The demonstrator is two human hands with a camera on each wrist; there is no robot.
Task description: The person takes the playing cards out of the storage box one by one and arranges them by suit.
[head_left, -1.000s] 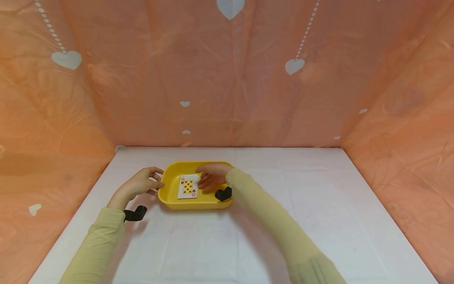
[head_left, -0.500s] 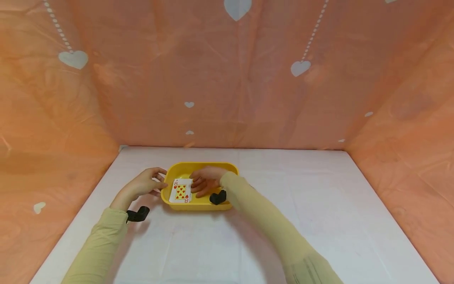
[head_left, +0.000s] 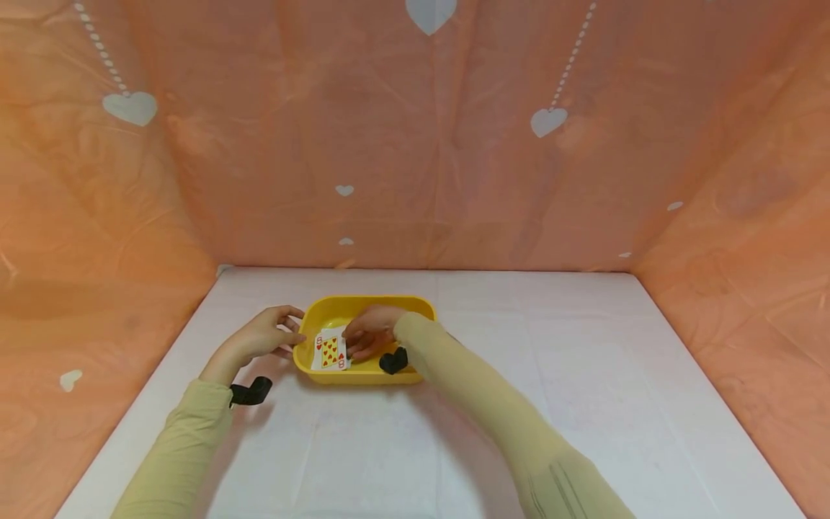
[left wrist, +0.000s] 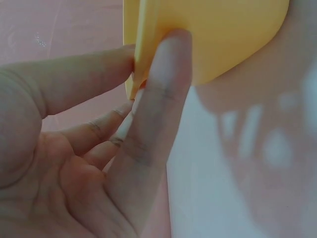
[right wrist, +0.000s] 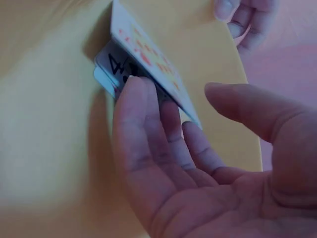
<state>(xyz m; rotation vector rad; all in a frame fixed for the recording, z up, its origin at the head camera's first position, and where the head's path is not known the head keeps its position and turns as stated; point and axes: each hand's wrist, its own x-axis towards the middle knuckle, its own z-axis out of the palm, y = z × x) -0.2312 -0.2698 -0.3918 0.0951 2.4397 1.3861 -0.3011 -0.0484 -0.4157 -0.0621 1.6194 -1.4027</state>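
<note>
My left hand (head_left: pixel 262 337) pinches the left rim of a yellow plastic tray (head_left: pixel 363 377), thumb inside and index finger outside, as the left wrist view shows. Playing cards (head_left: pixel 329 352) lie in the tray's left part, with an eight of hearts face up on top. Over the tray's middle, my right hand (head_left: pixel 372 331) reaches in from the right. Its fingertips (right wrist: pixel 132 91) touch the cards in the right wrist view. There the upper cards (right wrist: pixel 153 62) stand tilted up, leaving a gap above a black four (right wrist: pixel 114 62). The right thumb (right wrist: pixel 233 101) stays apart from the cards.
The tray stands on a white-covered table (head_left: pixel 551 389). Orange cloth (head_left: pixel 486 180) printed with white hearts hangs behind it and along both sides. Each wrist carries a black mount, one of them the left mount (head_left: pixel 251 391).
The cards have slid left in the tray and turned slightly. My right hand has shifted left, its fingers now reaching under the upper cards. My left hand keeps hold of the rim.
</note>
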